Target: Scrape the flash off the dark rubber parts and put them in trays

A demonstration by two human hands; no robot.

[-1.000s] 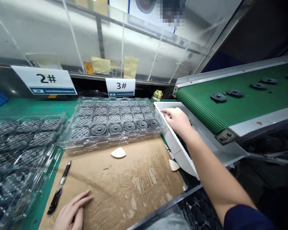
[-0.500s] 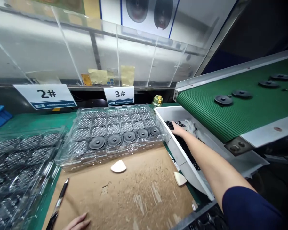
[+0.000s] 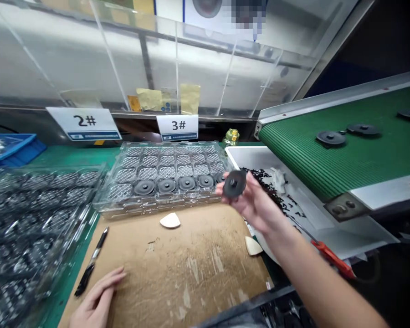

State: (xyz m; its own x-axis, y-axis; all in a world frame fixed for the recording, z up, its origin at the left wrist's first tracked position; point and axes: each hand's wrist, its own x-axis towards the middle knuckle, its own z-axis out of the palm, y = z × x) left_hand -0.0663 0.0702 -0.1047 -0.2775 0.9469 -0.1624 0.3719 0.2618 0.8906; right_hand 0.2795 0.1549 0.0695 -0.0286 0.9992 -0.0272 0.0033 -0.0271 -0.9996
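Note:
My right hand (image 3: 254,205) is raised over the near right corner of the clear plastic tray, its fingers closed round a black disc-shaped part (image 3: 234,183) with a raised knob at its centre. Several similar black discs (image 3: 187,183) sit in the tray's front row, while the pockets behind show a crosshatched base. The held disc and the fingers partly hide the row's right end. My left hand (image 3: 97,298) lies on the brown cardboard sheet (image 3: 150,273), fingers stretched out and holding nothing. Close to it lies a black and silver pen (image 3: 93,262).
A white bin (image 3: 248,157) with small black scraps stands right of the tray, a red-handled tool (image 3: 333,258) by it. Black discs lie on the green conveyor (image 3: 294,150). Two off-white wedges (image 3: 170,221) rest on the cardboard. More clear trays (image 3: 30,228) and a blue bin (image 3: 20,152) are left.
My right hand has come up out of the white bin and moved left, now with a black disc in its fingers. My left hand shows further onto the cardboard. The camera view has shifted.

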